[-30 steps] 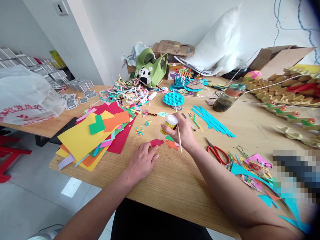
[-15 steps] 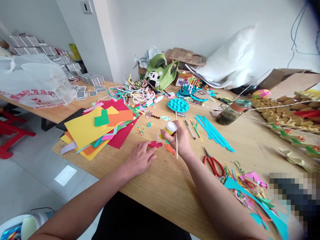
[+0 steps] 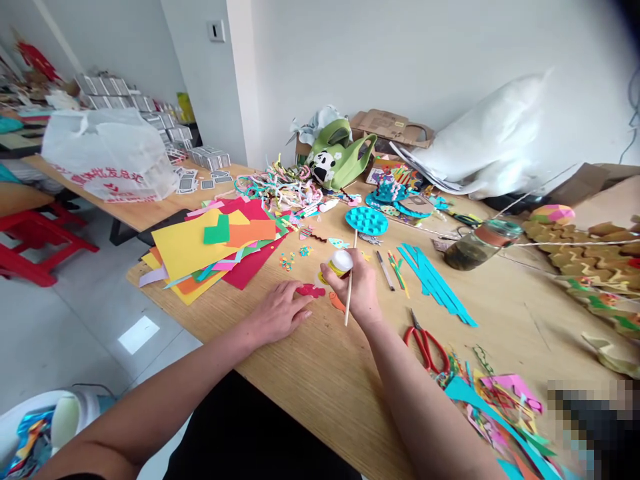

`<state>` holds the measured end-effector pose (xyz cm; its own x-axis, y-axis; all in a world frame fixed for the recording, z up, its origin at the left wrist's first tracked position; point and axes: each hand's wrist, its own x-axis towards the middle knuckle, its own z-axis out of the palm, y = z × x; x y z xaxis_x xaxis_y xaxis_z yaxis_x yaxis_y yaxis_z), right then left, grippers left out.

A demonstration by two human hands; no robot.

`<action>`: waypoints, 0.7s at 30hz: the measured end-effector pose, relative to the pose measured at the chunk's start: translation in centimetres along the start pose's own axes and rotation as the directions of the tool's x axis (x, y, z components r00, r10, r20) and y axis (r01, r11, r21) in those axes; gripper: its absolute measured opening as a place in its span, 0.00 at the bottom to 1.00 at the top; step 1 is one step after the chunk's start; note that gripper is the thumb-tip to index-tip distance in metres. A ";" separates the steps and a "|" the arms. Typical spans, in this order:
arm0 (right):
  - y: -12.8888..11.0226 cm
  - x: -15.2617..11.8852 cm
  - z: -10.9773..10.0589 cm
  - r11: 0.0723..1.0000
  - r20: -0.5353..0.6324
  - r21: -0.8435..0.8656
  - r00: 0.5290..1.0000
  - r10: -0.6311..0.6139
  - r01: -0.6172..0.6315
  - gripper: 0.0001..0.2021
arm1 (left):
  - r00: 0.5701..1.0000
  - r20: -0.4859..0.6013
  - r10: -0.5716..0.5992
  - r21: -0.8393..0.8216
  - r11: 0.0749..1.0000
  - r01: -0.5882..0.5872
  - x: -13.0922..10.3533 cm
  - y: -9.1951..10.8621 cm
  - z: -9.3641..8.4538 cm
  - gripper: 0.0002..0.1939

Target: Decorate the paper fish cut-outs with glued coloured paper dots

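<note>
My right hand is wrapped around a small white-capped bottle with a yellow label, just above the table. A thin wooden stick runs across that hand; whether the fingers grip it too I cannot tell. Its upper end meets the edge of a blue disc with raised bumps. Fingers spread, my left hand rests on the table, its fingertips at a red paper fish. Beside that lies an orange paper fish, partly hidden by my right hand.
Coloured paper sheets are piled at left. Red-handled scissors and paper scraps lie right, below blue strips. A glass jar lies tilted farther back. A green panda bag stands near the wall.
The view has swung left, so the surroundings appear shifted right. The stick's lower end has tilted left. Both hands keep about the same place, the right still around the bottle.
</note>
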<state>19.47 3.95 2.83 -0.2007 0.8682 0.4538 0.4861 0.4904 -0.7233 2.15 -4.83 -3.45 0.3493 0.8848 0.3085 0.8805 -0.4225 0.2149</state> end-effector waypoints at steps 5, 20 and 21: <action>0.0 0.0 0.2 1.000 -0.007 0.007 1.000 0.007 -0.007 0.15 | 1.000 0.001 0.007 -0.015 1.000 -0.007 0.0 0.0 -0.1 0.19; 0.6 0.0 0.5 1.000 -0.025 -0.029 1.000 0.007 -0.008 0.16 | 0.998 -0.042 -0.037 0.016 0.999 0.038 0.1 0.2 -0.5 0.18; 0.6 0.0 0.5 0.999 -0.023 -0.030 1.000 0.009 -0.010 0.16 | 0.998 -0.039 -0.039 0.020 0.999 0.039 0.1 0.2 -0.5 0.19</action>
<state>19.33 4.28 2.09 -0.1761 0.8708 0.4590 0.5136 0.4791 -0.7119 2.22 -4.93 -2.95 0.3022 0.8920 0.3361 0.8997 -0.3834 0.2088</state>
